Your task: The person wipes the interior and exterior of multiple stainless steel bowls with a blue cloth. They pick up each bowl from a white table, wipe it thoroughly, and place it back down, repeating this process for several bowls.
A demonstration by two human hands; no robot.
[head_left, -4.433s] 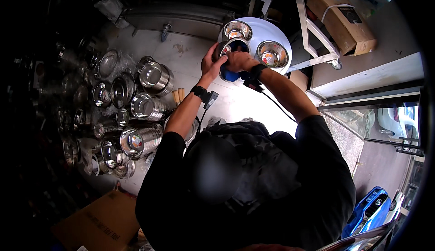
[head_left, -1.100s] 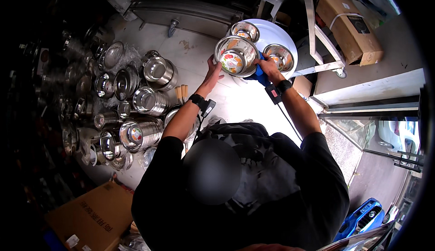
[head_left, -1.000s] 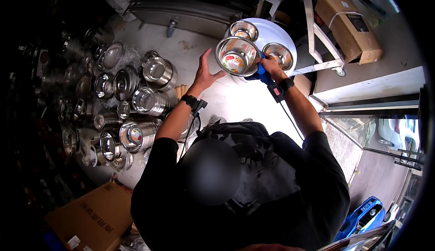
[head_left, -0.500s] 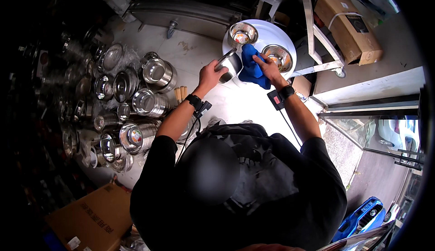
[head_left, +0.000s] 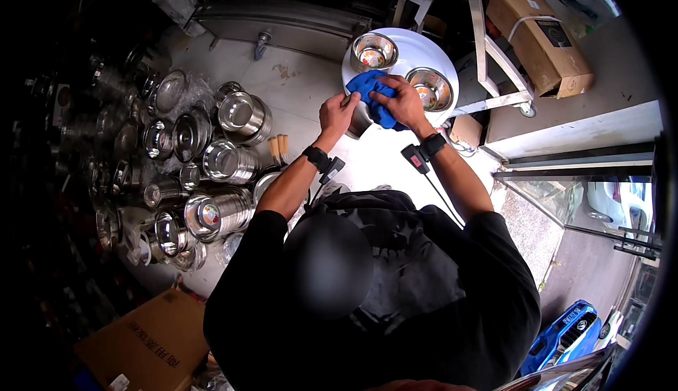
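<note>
A steel bowl (head_left: pixel 360 122) is gripped at its rim by my left hand (head_left: pixel 337 117), in front of a round white table (head_left: pixel 404 38). Bunched in my right hand (head_left: pixel 405 104) is a blue cloth (head_left: pixel 382 115), pressed over the bowl's opening and hiding most of its inside. Two more steel bowls rest on the table: one (head_left: pixel 374 52) at its far left, the other (head_left: pixel 429 89) at the right beside my right hand. Both have a colourful sticker inside.
Many stacked steel pots and bowls (head_left: pixel 244 114) cover the floor at the left, with wooden handles (head_left: pixel 278 149) among them. A wheeled metal frame (head_left: pixel 494 59) stands right of the table. Cardboard boxes lie far right (head_left: pixel 538 41) and near left (head_left: pixel 145 338).
The cloth has moved left from beside the bowl onto its opening. My hands have come together, and the bowl is turned slightly.
</note>
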